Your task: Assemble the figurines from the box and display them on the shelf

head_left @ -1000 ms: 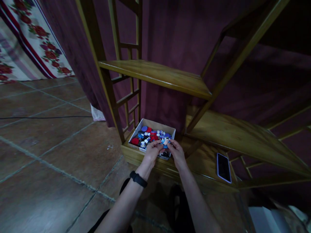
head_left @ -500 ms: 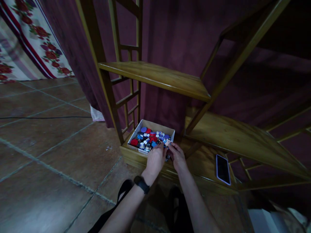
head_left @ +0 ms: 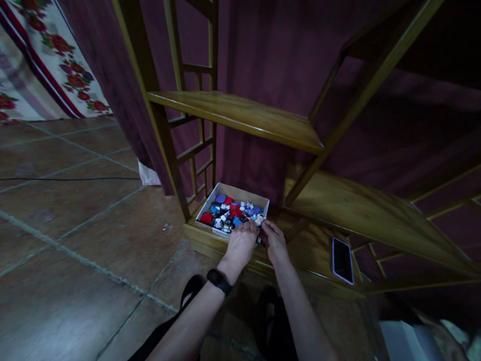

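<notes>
A shallow white cardboard box [head_left: 250, 189] holds many small toy figures and round pieces in red, blue, purple, black and white. My left hand [head_left: 242, 243], with a black band on its wrist, is at the box's front edge; its fingers are curled and their tips are hidden. Close beside it, my right hand [head_left: 274, 239] is at the front right corner, thumb and fingers pinched together. Between the two hands shows a small pale-headed toy figure [head_left: 259, 219], which the right fingertips touch. What the left fingers hold is hidden.
The box sits on the low base of a wooden shelf unit [head_left: 240, 114], with slanting posts and boards above. A phone [head_left: 342, 260] lies on the base to the right. Behind hangs a dark purple curtain [head_left: 255, 65]. A black cable [head_left: 71, 178] crosses the tiled floor.
The view has shifted slightly. My hands remain together at the box's front right corner, with the left fingers a little flatter over the edge. The pale-headed figure stays between them.
</notes>
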{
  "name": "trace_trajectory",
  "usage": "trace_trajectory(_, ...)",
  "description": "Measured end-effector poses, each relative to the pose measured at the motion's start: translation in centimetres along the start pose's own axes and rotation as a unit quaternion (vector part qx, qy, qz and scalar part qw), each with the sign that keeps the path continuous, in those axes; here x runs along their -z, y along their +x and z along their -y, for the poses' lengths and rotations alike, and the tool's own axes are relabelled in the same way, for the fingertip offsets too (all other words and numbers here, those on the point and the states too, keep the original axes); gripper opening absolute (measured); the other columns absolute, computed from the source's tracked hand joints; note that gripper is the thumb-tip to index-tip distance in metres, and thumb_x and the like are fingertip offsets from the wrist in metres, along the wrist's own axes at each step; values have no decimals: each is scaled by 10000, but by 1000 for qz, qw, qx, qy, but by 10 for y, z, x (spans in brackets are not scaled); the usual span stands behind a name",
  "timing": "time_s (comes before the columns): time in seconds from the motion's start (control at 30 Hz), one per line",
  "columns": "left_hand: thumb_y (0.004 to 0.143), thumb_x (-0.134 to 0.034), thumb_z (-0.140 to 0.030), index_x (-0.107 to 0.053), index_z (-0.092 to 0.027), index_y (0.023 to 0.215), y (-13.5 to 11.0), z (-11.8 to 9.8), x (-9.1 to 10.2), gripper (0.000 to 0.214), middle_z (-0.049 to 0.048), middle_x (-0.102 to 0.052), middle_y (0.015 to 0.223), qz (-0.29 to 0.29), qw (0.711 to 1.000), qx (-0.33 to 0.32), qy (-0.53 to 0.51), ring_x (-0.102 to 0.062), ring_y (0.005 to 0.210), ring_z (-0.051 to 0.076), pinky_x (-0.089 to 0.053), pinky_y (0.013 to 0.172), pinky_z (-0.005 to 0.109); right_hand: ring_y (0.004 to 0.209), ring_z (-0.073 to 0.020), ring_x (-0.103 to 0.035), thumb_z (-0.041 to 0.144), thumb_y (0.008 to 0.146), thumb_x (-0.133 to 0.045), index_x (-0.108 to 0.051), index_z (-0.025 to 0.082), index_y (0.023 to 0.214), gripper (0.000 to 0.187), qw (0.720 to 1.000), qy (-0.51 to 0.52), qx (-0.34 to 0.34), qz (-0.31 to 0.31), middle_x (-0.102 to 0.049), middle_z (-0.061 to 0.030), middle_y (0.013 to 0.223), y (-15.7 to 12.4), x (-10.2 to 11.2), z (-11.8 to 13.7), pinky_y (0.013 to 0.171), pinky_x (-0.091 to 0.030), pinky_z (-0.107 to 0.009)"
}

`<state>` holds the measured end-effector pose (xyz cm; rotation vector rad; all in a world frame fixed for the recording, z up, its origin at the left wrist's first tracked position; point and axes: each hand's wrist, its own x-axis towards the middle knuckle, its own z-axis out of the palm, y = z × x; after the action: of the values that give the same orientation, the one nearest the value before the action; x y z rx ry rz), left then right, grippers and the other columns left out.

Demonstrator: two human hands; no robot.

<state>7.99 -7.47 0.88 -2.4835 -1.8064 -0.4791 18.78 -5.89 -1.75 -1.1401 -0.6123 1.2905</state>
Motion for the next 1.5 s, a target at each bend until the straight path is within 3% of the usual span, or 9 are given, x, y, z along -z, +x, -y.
trace_trajectory(0.33,836,-351,-76,-407,-34,1220,-8,-4,-7,390,186,-576,967,-5,1000,-12,-8,-556,887,234,-436,717,344,654,-111,-554,301,504,-745,-582,206,692,267,1000,19,-1,-1,-609,44,710,-1,3,-4,597,-456,-227)
trace_trajectory(0.73,836,-356,-75,-410,-23,1220,-9,-7,-11,390,207,-552,1023,-13,999,-28,-13,-537,924,242,-423,744,343,628,-85,-548,242,482,-760,-584,193,683,271,998,53,-33,-6,-612,54,708,-2,6,-4,578,-450,-193)
trace_trajectory(1.07,846,-376,-112,-422,-48,1209,-11,-7,-5,371,199,-564,1029,-15,999,-28,-37,-551,945,239,-432,777,354,663,-121,-593,266,532,-748,-595,211,720,249,999,42,-26,3,-648,38,752,-4,10,-4,587,-482,-235)
trace_trajectory(1.2,860,-414,-231,-474,-122,1172,-11,-6,0,336,156,-590,1018,5,991,34,-128,-580,930,220,-440,782,338,656,-133,-612,290,541,-753,-613,213,743,258,998,46,-28,15,-665,21,759,-8,10,-3,587,-495,-245)
trace_trajectory(1.27,845,-451,-275,-500,-170,1161,-11,-2,0,337,119,-612,1010,6,970,100,-220,-596,904,203,-445,780,318,672,-155,-627,320,548,-750,-626,205,780,287,998,39,-30,25,-677,-8,789,-11,10,-3,605,-506,-270)
trace_trajectory(1.33,811,-505,-267,-545,-175,1116,-9,2,-5,321,95,-638,966,-18,929,135,-343,-603,889,193,-452,780,304,701,-169,-634,347,552,-747,-634,194,801,313,998,33,-27,44,-680,-26,812,-14,10,-3,629,-512,-286)
trace_trajectory(1.4,761,-563,-241,-579,-148,1058,-6,7,-10,312,82,-648,920,-33,864,173,-471,-614,814,175,-476,720,289,712,-169,-633,365,549,-748,-639,188,798,324,998,30,-17,57,-678,-30,824,-17,8,-2,635,-516,-286)
trace_trajectory(1.5,692,-627,-232,-577,-126,1062,-3,11,-15,388,64,-647,875,-31,743,234,-627,-608,680,139,-493,602,264,675,-144,-619,382,552,-744,-646,181,782,321,998,21,-1,58,-667,-18,806,-20,5,-1,623,-518,-270)
